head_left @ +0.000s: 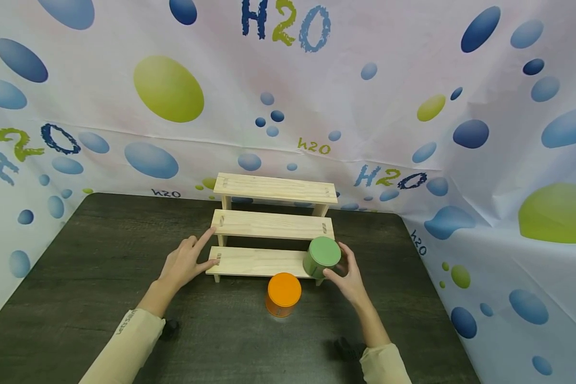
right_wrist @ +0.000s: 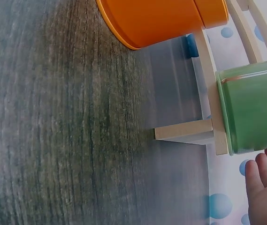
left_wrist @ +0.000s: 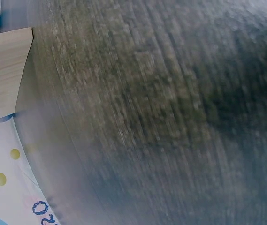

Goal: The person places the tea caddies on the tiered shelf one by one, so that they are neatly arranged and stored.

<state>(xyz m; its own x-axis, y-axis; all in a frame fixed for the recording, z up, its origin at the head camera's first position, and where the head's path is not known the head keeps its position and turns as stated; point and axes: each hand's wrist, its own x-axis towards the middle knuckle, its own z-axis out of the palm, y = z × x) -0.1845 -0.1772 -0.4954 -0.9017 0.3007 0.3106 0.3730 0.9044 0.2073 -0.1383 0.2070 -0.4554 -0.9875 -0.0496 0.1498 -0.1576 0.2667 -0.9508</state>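
Observation:
A three-step pale wooden rack [head_left: 264, 225] stands on the dark table. On the right end of its lowest step sits a green canister [head_left: 322, 257], upright. My right hand [head_left: 351, 280] holds this canister from the right, thumb at the front and fingers behind; the right wrist view shows fingertips [right_wrist: 263, 164] against its side. Just in front of the lowest step, an orange canister [head_left: 283, 294] stands on the table, apart from both hands. At the rack's left end is my left hand [head_left: 184, 262], index finger extended to the middle step and thumb to the lowest.
Dark wood-grain table [head_left: 101, 277] surrounds the rack. Behind and at the sides hangs a white sheet [head_left: 355, 106] printed with blue and green spots and lettering. The top step [head_left: 274, 188] of the rack stands close to that sheet.

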